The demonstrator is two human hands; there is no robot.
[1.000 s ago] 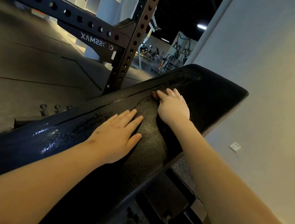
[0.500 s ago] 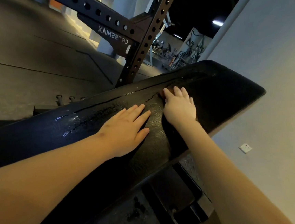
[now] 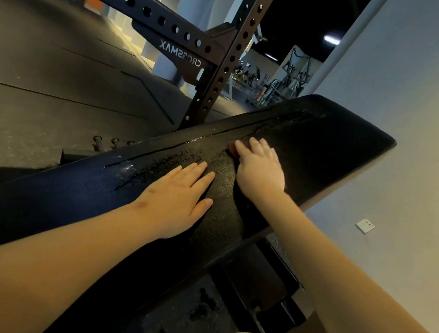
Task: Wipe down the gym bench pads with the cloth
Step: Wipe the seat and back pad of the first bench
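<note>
A long black bench pad (image 3: 330, 140) runs across the view, its top wet and cracked along a seam. My left hand (image 3: 178, 196) lies flat on the pad with straight fingers. Just to its right, my right hand (image 3: 260, 172) presses flat on a reddish-brown cloth (image 3: 232, 148); only a small corner of the cloth shows beyond the fingertips, the rest is hidden under the hand.
A black perforated rack upright (image 3: 227, 59) rises behind the pad. Dark rubber floor (image 3: 47, 88) spreads to the left. A pale wall (image 3: 410, 149) with a socket (image 3: 364, 226) stands close on the right. The bench's metal frame (image 3: 261, 287) sits below the pad.
Both hands stay flat on the pad in nearly the same spots. My view has shifted, so the pad and hands sit a little further right in frame.
</note>
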